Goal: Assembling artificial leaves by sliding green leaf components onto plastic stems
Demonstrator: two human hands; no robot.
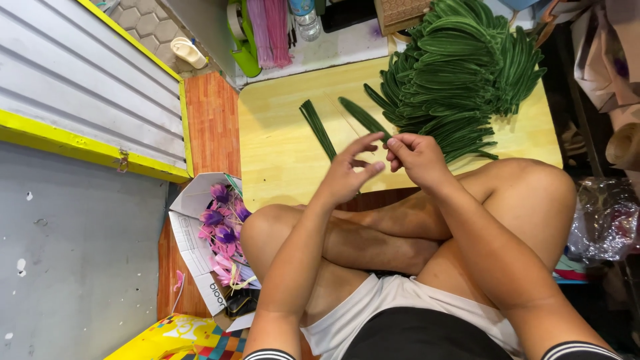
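I sit cross-legged at a low yellow wooden table (280, 133). My right hand (415, 159) pinches the near end of a long green fuzzy leaf shape (363, 117) that lies on the table. My left hand (348, 172) hovers beside it with fingers spread, its fingertips close to the right hand; whether it touches the leaf I cannot tell. A thin bundle of green wire stems (318, 128) lies just left of the hands. A big heap of finished green fuzzy leaves (460, 73) covers the far right of the table.
An open cardboard box (193, 200) with purple and pink craft flowers (223, 233) stands on the floor to my left. Pink strands (270, 30), a green tape dispenser (243, 40) and a plastic bottle (307, 17) lie beyond the table. Bags crowd the right side.
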